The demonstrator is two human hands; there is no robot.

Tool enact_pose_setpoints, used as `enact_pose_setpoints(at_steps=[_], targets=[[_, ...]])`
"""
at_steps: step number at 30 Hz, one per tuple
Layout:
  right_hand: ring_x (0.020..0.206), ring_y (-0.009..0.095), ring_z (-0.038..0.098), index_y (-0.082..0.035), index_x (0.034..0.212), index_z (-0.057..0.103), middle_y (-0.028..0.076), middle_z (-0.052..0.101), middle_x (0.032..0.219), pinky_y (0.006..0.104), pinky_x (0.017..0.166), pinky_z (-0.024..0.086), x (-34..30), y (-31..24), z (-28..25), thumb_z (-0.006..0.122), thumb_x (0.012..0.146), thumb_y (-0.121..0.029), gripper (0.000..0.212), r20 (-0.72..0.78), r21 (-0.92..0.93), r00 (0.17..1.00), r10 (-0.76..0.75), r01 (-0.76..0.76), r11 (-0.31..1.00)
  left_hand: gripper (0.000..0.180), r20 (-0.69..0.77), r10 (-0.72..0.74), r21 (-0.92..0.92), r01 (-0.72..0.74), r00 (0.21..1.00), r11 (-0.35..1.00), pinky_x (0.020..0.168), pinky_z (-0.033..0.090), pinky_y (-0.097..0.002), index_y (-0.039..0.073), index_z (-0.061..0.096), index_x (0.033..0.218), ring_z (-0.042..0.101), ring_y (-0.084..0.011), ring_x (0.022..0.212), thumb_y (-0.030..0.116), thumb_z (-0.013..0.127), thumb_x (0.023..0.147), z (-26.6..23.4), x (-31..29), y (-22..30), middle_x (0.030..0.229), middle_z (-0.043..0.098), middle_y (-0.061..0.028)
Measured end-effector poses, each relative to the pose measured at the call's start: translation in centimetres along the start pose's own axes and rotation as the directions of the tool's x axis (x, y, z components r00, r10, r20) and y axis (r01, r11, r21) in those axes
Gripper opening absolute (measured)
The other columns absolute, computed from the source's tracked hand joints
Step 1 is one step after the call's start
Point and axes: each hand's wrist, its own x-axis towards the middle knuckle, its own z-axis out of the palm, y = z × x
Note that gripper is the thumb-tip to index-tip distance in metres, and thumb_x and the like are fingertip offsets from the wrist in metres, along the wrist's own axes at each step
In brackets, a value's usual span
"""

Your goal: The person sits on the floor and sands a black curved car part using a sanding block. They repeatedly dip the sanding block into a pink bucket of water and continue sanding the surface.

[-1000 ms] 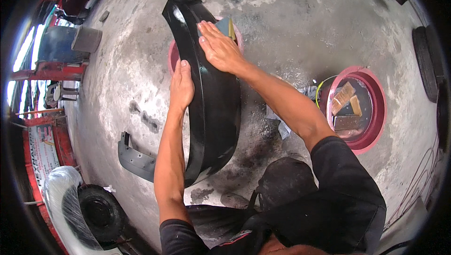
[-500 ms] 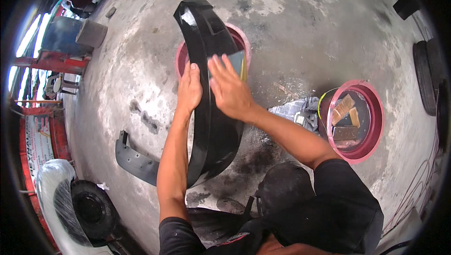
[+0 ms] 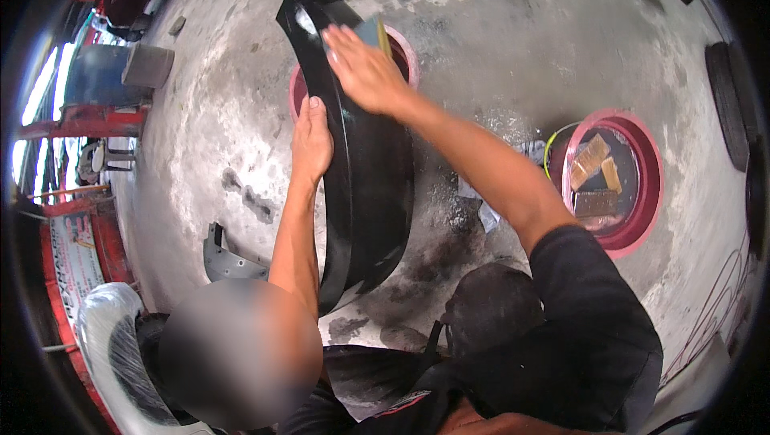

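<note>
A long curved black car body panel [image 3: 377,186] stands on its edge on the concrete floor in front of me. My left hand [image 3: 311,142] grips its left rim about halfway up. My right hand [image 3: 365,74] lies flat on the panel's upper face, pressing a small grey-and-yellow sanding pad [image 3: 374,32] against it near the far end. Only the pad's far edge shows beyond my fingers.
A pink basin [image 3: 407,54] sits behind the panel's top. Another pink basin [image 3: 648,158] at the right holds brown blocks [image 3: 589,158]. A grey plastic part [image 3: 224,260] lies on the floor at the left. A tyre [image 3: 726,106] lies at the right edge.
My right hand has slid with the pad up the panel toward its far end, after coming down half a second ago. My left hand stays on the rim.
</note>
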Motion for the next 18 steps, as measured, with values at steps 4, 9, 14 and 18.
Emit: enact_pose_setpoints(at_steps=[4,9,14,18], targets=[[0.145,0.044,0.041,0.013,0.142,0.049,0.028,0.047,0.152,0.0502,0.124,0.026,-5.7,-2.5,0.9,0.052,0.1,-0.022,0.055,0.006,-0.181,0.97,-0.241,0.239,0.954,0.074,-0.113,0.003,0.121,0.01,0.994,0.993,0.12,0.031,-0.0383,-0.009,0.042,0.15,0.044,-0.039,0.144,0.052,0.035,0.109,-1.3,0.2,-3.5,0.149,0.051,-0.03],[0.146,0.029,0.045,-0.006,0.142,0.059,0.015,0.053,0.152,0.0513,0.125,0.027,-24.4,-2.8,-0.8,0.068,0.089,-0.023,0.056,0.2,0.035,0.817,-0.54,0.545,0.838,0.07,-0.004,0.047,0.017,-0.047,0.999,0.999,0.118,0.031,-0.0369,-0.01,0.044,0.148,0.044,-0.0375,0.145,0.048,0.032,0.111,-0.4,-0.3,-1.0,0.149,0.051,-0.0296],[0.147,0.038,0.04,0.007,0.148,0.045,0.027,0.045,0.155,0.0455,0.123,0.03,-4.1,4.5,-0.3,0.043,0.107,-0.027,0.054,-0.041,-0.114,0.999,0.033,-0.038,0.993,0.068,-0.048,0.074,0.106,-0.068,0.996,0.992,0.12,0.029,-0.0351,-0.014,0.045,0.145,0.043,-0.0328,0.145,0.044,0.033,0.112,0.0,0.2,-2.6,0.151,0.049,-0.0275],[0.146,0.043,0.039,0.01,0.146,0.046,0.03,0.043,0.154,0.0507,0.122,0.031,-12.1,-1.2,-0.2,0.052,0.103,-0.02,0.053,-0.096,-0.082,0.995,0.03,-0.038,0.996,0.068,-0.105,0.071,0.065,-0.064,0.992,0.996,0.122,0.027,-0.0346,-0.017,0.047,0.142,0.042,-0.0318,0.146,0.043,0.035,0.112,-1.8,0.9,-5.3,0.153,0.047,-0.0277]])
